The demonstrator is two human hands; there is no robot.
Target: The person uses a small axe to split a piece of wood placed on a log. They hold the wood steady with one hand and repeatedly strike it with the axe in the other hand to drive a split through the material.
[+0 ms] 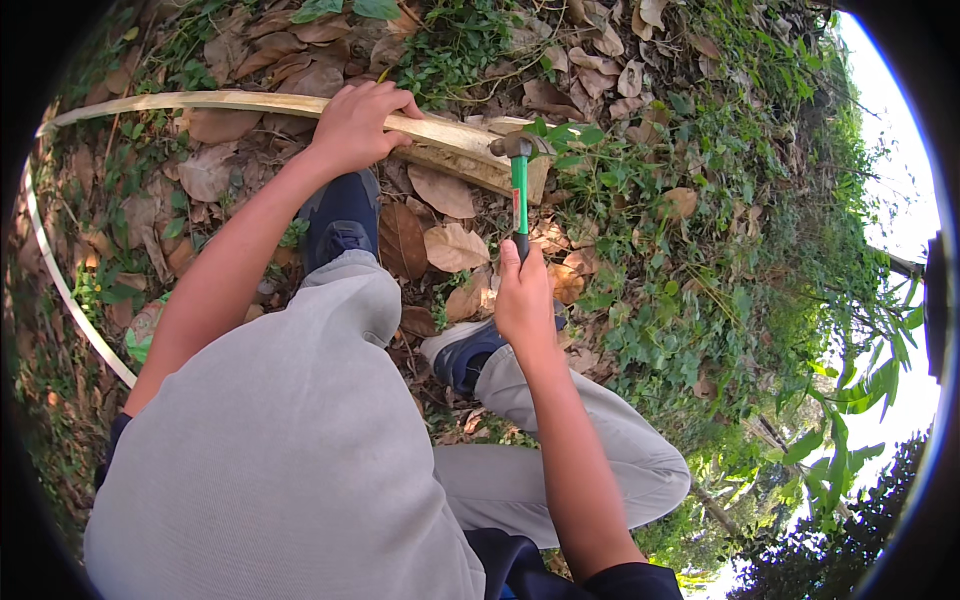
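The ground [640, 240] is covered with dry brown leaves [450, 245] and low green creeping plants [700, 300], denser toward the right. A long pale strip of split wood [240, 102] is laid across it at the top, its right end set on a thicker pale block [490, 170]. A thin pale curved strip [60, 285] is seen lying along the left side. 2 dark shoes, 1 [340, 220] just below the long strip and 1 [468, 350] lower down, are planted among the leaves.
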